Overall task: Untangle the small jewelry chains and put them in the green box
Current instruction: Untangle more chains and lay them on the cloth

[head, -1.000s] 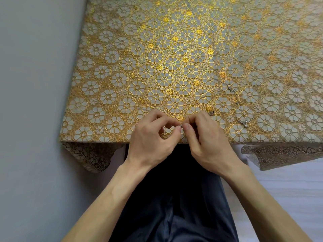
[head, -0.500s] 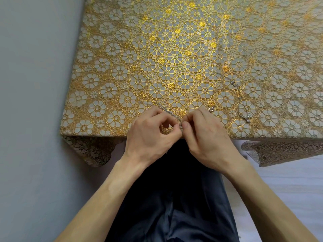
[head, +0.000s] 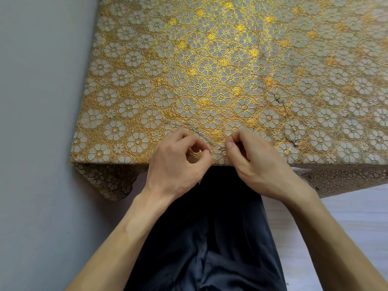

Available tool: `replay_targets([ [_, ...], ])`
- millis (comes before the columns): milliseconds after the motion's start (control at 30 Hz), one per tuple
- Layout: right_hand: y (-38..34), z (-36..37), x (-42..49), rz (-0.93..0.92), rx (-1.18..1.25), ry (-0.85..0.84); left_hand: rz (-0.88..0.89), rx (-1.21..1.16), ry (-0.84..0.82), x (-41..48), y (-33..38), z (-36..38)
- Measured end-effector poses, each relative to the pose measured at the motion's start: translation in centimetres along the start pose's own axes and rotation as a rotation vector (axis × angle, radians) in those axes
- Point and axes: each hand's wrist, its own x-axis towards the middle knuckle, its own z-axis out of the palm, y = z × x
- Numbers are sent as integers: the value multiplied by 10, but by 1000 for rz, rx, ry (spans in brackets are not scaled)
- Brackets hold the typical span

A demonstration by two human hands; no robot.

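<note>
The tabletop [head: 126,161] fills the far half of the view under a gold floral tablecloth [head: 220,66]. The person's dark trousers [head: 210,238] fill the near middle.

Both hands work at the near edge. The left hand [head: 174,166] and right hand [head: 260,166] face each other, knuckles up. On each, thumb and forefinger are curled into a pinch on a thin silver chain [head: 218,148], so the fingers [head: 230,145] grip it from both sides.

The short stretch between the two pinches lies left to right, just inside the edge. From the left pinch a loose strand slants away to the far left. Both hands are equally near the snarl, so I judge the next move to be a gentle draw apart along that left-right line.

A second chain [head: 282,106] trails from the far middle down toward the near right, well apart from the right hand. Whether it joins the held chain under that hand I cannot tell.

Nothing stands between the fingers. The cloth's openwork may snag links, and the edge is close. The green box is not in view.
</note>
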Motion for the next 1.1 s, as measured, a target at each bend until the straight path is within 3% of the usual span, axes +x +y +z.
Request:
replay_targets([
  [167,6,5,-3,-12,38,77,14,88,-16,0,2,-2],
  [433,10,17,-6,-48,-141,215,42,241,-17,-7,-6,-9],
  [633,10,16,-6,-38,-100,196,93,391,28,-4,2,-5],
  [867,15,16,-6,-44,-57,178,205,349,71,2,11,7],
  [1100,17,16,-7,-52,-20,196,76,431,145,-1,2,4],
])
